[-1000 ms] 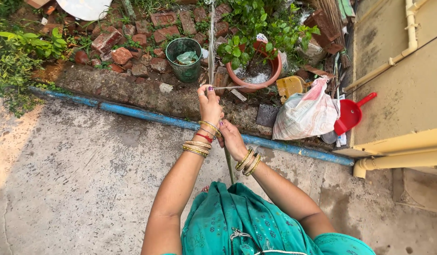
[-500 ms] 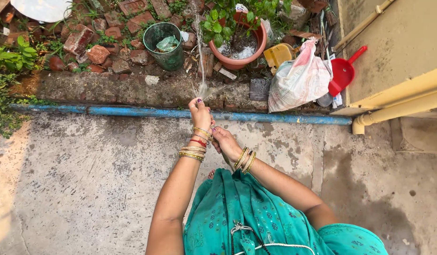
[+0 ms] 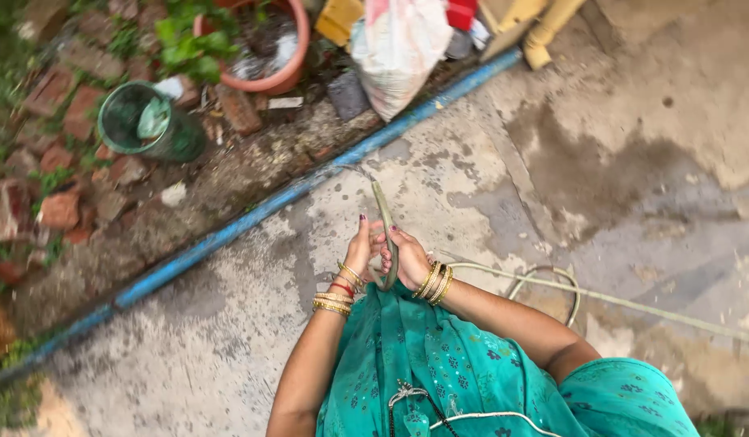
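Between both hands a green hose (image 3: 384,231) — left hand (image 3: 360,249) and right hand (image 3: 407,259) each with grip clamped on it, nozzle end pointing ahead toward the blue pipe (image 3: 253,214); hose trails right over wet concrete floor (image 3: 634,178) — green bucket (image 3: 144,121) beyond.

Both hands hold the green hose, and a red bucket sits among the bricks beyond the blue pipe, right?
Not quite: in the head view the bucket is dark green, not red. Both the left hand and right hand do hold the green hose, this side of the blue pipe.

both hands (image 3: 383,255) around hose (image 3: 384,222)
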